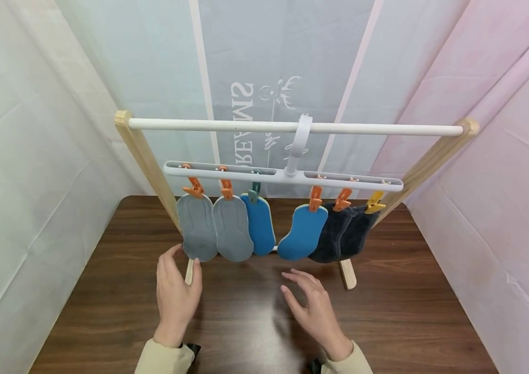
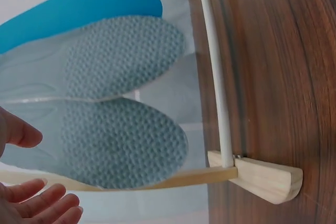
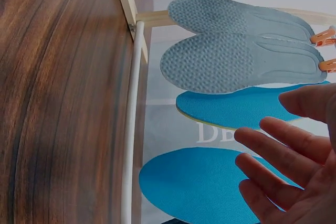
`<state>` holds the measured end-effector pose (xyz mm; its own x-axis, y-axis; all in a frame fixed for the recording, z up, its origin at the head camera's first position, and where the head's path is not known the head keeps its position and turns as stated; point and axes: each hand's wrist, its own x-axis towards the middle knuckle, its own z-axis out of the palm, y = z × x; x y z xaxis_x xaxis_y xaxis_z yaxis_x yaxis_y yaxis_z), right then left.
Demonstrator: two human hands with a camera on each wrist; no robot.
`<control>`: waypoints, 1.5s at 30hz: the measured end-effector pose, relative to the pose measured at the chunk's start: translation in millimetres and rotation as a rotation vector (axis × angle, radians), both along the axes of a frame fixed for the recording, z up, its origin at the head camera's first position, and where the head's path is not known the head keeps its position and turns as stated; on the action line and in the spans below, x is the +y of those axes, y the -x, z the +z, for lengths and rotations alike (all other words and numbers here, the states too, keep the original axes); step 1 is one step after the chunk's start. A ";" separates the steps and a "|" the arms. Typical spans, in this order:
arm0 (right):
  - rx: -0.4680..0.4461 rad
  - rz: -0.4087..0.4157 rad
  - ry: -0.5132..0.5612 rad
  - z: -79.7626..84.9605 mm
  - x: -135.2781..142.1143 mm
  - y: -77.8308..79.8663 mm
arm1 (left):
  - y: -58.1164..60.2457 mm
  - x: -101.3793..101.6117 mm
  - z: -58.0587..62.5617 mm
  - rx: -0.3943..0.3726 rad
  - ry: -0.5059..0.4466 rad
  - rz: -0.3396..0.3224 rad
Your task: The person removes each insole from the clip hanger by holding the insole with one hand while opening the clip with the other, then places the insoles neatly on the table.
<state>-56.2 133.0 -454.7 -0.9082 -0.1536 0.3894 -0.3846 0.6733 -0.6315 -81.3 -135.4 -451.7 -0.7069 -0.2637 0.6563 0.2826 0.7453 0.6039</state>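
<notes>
Two grey insoles (image 1: 232, 228) hang side by side at the left of a white clip hanger (image 1: 245, 175), their dimpled lower ends facing me. Two blue insoles (image 1: 303, 234) hang in the middle, and two dark fuzzy insoles (image 1: 355, 234) at the right. My left hand (image 1: 175, 293) is beside the lower end of the leftmost grey insole, thumb and fingers spread with nothing between them. Below the blue insoles, my right hand (image 1: 313, 311) hovers empty; the right wrist view shows its fingers loosely bent and parted.
Orange clips (image 1: 226, 189), a green clip (image 1: 253, 195) and a yellow clip (image 1: 375, 202) grip the insole tops. The hanger's hook (image 1: 301, 135) sits over the white rod (image 1: 385, 129) of a wooden rack (image 1: 145, 161), which stands on a brown table (image 1: 245, 332) before a curtain (image 1: 287, 52).
</notes>
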 end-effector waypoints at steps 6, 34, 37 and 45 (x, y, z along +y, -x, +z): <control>-0.018 0.010 0.012 -0.4 -1.2 -0.6 | 8.7 -8.2 -5.4 -0.052 -0.040 -0.008; -0.029 0.091 0.023 2.2 -10.5 0.9 | 30.7 -12.3 -9.5 -0.047 -0.097 -0.074; -0.006 0.104 0.022 3.2 -12.4 2.6 | 30.5 -11.7 -11.1 -0.022 -0.095 -0.073; 0.009 0.138 0.036 3.5 -18.2 5.0 | 28.7 -10.6 -13.1 -0.051 -0.113 -0.051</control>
